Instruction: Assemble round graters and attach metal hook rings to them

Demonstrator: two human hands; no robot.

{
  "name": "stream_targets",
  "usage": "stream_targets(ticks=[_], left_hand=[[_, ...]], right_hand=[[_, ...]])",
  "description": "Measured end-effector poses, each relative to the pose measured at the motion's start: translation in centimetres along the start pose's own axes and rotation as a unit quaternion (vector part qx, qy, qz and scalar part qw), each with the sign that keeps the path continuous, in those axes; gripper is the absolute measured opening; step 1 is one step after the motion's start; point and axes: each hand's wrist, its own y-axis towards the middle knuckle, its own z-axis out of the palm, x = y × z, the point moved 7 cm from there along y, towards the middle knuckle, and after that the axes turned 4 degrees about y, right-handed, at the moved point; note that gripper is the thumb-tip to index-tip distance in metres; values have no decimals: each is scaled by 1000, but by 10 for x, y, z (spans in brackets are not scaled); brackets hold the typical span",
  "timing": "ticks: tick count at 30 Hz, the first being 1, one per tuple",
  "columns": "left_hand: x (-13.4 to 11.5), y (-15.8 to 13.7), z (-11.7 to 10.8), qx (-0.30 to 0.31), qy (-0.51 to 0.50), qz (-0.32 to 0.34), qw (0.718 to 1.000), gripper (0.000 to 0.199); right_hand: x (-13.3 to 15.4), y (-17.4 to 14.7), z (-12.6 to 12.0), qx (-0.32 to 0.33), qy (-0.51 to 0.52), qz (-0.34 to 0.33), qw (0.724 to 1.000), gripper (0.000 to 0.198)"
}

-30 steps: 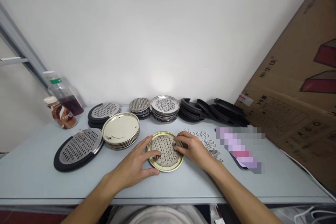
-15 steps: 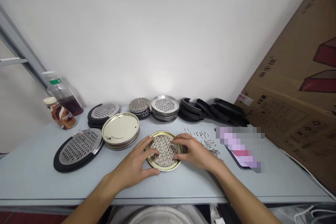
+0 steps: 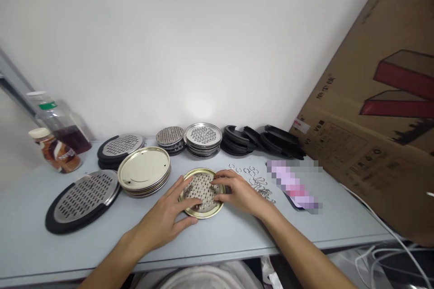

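Near the middle of the front edge of the bench, a round grater plate lies inside the rim of a gold lid, and this one piece is in work now. The left hand has its fingers spread at the left side of the lid, with the thumb apart by the front rim and one fingertip over the plate. The right hand keeps thumb and forefinger apart, their tips at the right part of the plate; whether they press or only rest, I cannot tell. The plate seems in place, but I cannot see if it is fixed. Toward the left edge, a black-rimmed grater and a similar stack behind it look complete to me. Much seems left: the stack of gold lids, the small plates and silver plates along the back edge, the black rims toward the back right corner, and the wire rings, all untouched by the hands.
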Motion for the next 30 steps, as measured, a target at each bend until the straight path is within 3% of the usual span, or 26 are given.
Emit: stream_targets(ticks=[7, 15, 22, 30], left_hand=[[4, -1, 2, -13, 7, -3, 1000, 53], [5, 2, -1, -20, -11, -36, 999, 37], [6, 1, -4, -29, -26, -53, 998, 56], [4, 2, -8, -40, -36, -40, 998, 51]], right_hand=[[12, -3, -4, 4, -11, -7, 1000, 27], [20, -4, -7, 6, 6, -20, 1000, 23], [18, -6, -10, -16, 14, -30, 999, 25], [11, -4, -2, 15, 12, -22, 1000, 22]])
